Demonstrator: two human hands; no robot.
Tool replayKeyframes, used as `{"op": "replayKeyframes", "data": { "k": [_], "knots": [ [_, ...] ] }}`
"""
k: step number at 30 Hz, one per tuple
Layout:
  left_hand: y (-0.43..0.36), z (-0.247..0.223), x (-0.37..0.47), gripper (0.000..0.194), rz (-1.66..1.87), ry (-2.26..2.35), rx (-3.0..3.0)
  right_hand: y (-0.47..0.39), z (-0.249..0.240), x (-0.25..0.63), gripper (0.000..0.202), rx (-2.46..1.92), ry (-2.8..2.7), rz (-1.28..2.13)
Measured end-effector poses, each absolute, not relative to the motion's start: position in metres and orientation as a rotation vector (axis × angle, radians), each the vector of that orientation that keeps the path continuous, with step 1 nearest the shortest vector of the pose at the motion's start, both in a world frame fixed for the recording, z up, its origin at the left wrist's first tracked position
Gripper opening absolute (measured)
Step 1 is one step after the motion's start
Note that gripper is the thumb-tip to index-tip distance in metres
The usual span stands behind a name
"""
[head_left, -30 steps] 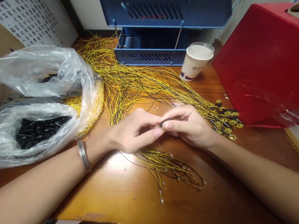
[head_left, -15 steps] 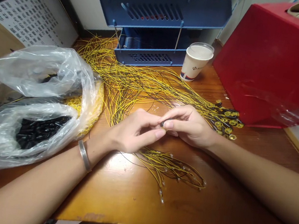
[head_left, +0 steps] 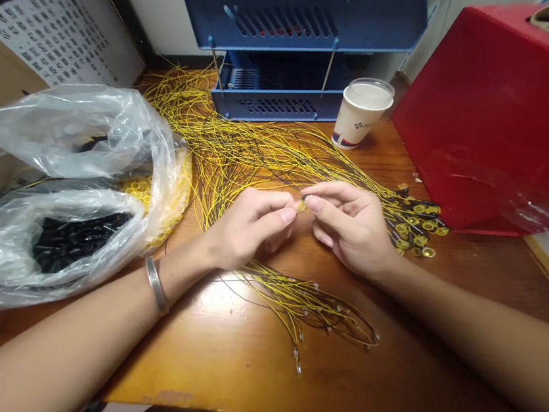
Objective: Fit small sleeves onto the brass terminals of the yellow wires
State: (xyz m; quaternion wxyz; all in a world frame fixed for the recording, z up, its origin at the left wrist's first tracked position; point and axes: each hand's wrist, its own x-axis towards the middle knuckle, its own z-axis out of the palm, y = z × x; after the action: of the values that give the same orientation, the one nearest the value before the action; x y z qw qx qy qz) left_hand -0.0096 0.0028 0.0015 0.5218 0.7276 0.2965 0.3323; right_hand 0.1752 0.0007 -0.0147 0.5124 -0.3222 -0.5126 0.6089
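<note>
My right hand (head_left: 351,225) pinches a small black part with its thumb and forefinger. Between the fingertips of both hands shows a small yellow piece (head_left: 301,206), which the closed thumb and forefinger of my left hand (head_left: 257,227) grip from the other side. Loose yellow and black wires with small clear tips (head_left: 289,293) lie on the table in front of my left hand. Behind both hands spreads a long bundle of yellow and black wires (head_left: 261,148); its right end carries black sleeves with yellow hexagonal rings (head_left: 418,226).
Plastic bags (head_left: 8,235) at the left hold black sleeves (head_left: 73,236) and yellow rings (head_left: 137,190). Behind stand blue trays (head_left: 286,19) and a paper cup (head_left: 359,116). A red box (head_left: 502,119) is at the right. The wooden table's (head_left: 205,377) front edge is near.
My hands have drawn slightly apart and away from me, so the yellow piece now shows between the fingertips. The fingers of my right hand have spread a little below the pinch.
</note>
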Motion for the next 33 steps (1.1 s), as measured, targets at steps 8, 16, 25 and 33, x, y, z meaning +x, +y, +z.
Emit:
{"op": "replayKeyframes", "data": {
  "k": [8, 16, 25, 33],
  "knots": [
    [0.006, -0.005, -0.006, 0.047, 0.82, 0.679, 1.735, -0.014, -0.014, 0.17, 0.017, -0.925, -1.428, 0.98],
    [0.003, -0.003, -0.007, 0.042, 0.869, 0.693, 1.849, -0.017, -0.013, 0.173, 0.022, -0.903, -1.661, 0.729],
    [0.001, 0.0, -0.005, 0.034, 0.94, 0.685, 1.797, -0.015, -0.011, 0.171, 0.022, -0.84, -1.659, 0.769],
    [0.003, -0.004, -0.007, 0.033, 0.899, 0.649, 1.837, -0.017, -0.014, 0.173, 0.022, -0.906, -1.634, 0.787]
  ]
}}
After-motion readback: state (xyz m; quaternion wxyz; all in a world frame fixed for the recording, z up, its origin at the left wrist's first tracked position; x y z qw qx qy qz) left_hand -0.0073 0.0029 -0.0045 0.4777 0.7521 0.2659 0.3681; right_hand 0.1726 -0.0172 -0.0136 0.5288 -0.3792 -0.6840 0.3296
